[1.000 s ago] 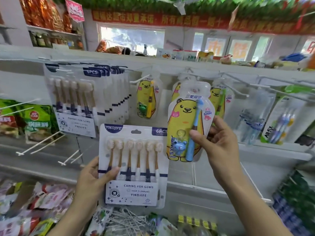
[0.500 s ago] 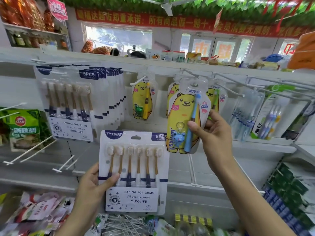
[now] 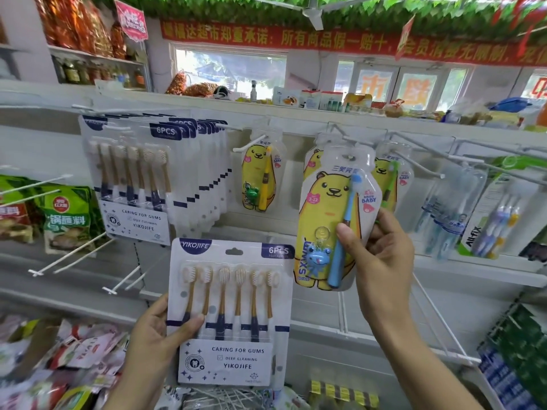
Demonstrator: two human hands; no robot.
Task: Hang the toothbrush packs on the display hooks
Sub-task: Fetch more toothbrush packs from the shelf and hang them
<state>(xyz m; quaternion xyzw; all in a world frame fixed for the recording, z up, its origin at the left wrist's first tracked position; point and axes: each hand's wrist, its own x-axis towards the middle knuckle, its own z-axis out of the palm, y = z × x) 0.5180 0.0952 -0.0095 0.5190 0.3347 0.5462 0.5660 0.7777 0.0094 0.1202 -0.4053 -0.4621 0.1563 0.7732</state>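
Yellow bear pack raised to the hook under the shelf's top edge.
We pinched it in our right hand, thumb on the blue brush, its hang hole level with the hook where like packs hung; we judged that the hole could miss the tip and the slick plastic slip. Our left hand gripped the six-brush card low, by its left edge, where we thought it could tilt loose.

Shop interior: red banner across the upper frame, daylit windows beneath (glare-washed), green foliage ceiling, white fan top centre.
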